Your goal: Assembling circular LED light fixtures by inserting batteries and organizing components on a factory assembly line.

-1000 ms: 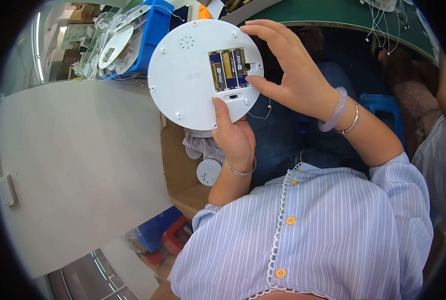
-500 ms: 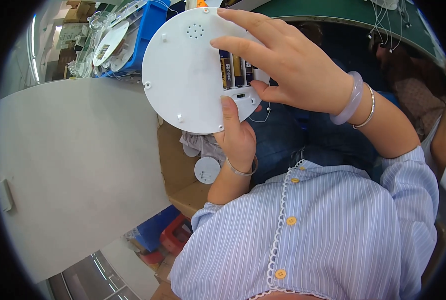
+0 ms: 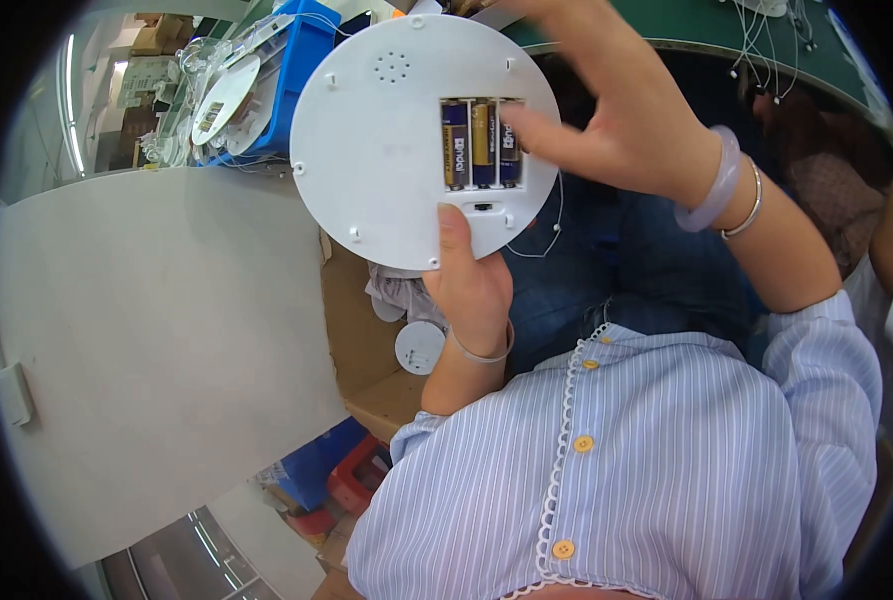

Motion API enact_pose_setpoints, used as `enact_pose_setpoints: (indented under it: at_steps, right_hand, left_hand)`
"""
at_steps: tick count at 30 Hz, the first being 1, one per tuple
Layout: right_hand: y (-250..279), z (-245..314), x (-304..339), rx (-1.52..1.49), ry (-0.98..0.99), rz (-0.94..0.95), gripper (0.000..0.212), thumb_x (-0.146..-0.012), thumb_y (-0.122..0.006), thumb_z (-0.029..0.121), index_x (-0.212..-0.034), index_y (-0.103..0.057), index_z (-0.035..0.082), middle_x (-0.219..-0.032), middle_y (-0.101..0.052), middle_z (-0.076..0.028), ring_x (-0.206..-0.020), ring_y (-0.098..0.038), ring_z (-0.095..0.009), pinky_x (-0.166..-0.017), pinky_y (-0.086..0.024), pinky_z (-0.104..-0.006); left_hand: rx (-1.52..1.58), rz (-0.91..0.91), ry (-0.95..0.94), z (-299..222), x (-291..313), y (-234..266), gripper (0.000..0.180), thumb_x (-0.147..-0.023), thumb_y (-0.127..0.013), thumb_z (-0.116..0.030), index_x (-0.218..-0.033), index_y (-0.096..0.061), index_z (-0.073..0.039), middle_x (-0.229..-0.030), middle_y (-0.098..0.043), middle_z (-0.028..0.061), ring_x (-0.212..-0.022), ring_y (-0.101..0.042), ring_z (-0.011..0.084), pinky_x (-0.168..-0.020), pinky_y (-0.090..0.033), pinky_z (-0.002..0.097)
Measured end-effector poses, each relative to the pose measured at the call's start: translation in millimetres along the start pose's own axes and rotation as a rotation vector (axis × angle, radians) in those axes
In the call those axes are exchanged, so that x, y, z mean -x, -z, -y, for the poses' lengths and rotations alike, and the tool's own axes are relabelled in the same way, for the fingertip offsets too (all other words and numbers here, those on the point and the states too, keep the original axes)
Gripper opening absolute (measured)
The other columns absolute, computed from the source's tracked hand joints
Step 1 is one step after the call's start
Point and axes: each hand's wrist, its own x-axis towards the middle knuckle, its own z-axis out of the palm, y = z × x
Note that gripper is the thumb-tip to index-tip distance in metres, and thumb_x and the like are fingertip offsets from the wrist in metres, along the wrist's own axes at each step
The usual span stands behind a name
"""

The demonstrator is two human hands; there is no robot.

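A white round disc-shaped battery housing (image 3: 366,140) is held up by my left hand (image 3: 474,290), its thumb pressed on the lower rim and the other fingers hidden behind. In its uncovered compartment lie three AA-size batteries (image 3: 483,145), dark blue and gold. A small black switch (image 3: 483,207) sits just below them, and a ring of speaker holes shows near the top. My right hand (image 3: 631,120) is beside the right edge, smeared by motion, thumb and fingers apart. Its thumb tip overlaps the rightmost battery in view; whether it touches cannot be told.
A blue bin (image 3: 311,60) at the upper left holds more white discs and clear parts. Below the housing stands a cardboard box (image 3: 351,330) with another small white disc (image 3: 421,347) inside. A white panel (image 3: 166,340) fills the left. Thin wires (image 3: 766,60) hang over the green table edge.
My right hand has lifted off the housing and moved up and right, uncovering the batteries. The housing has shifted slightly right in the left hand.
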Motion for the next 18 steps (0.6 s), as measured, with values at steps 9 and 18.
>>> enact_pose_setpoints:
  at_steps: [9,18]
  right_hand:
    - [-18.4,-33.4,56.0,-0.725,-0.622,0.120,0.038,-0.083,-0.046,0.028,-0.113,-0.043,0.004,-0.089,-0.058,-0.006,-0.076,-0.057,-0.010,-0.063,-0.045,-0.0189]
    - [-43.4,-35.3,109.0,-0.684,-0.917,-0.029,0.030,-0.081,-0.051,0.022,-0.105,-0.049,0.004,-0.090,-0.057,-0.007,-0.074,-0.058,-0.010,-0.061,-0.049,-0.0187]
  left_hand:
    - [0.008,0.042,0.178,3.7,-16.9,15.5,0.042,-0.079,-0.049,-0.005,-0.116,-0.032,0.005,-0.112,-0.044,0.0145,-0.101,-0.046,0.0211,-0.086,-0.038,0.0320]
    - [0.058,0.029,0.399,44.9,0.8,20.7,0.036,-0.077,-0.051,-0.003,-0.108,-0.036,-0.001,-0.102,-0.050,0.0113,-0.089,-0.053,0.0183,-0.075,-0.046,0.0320]
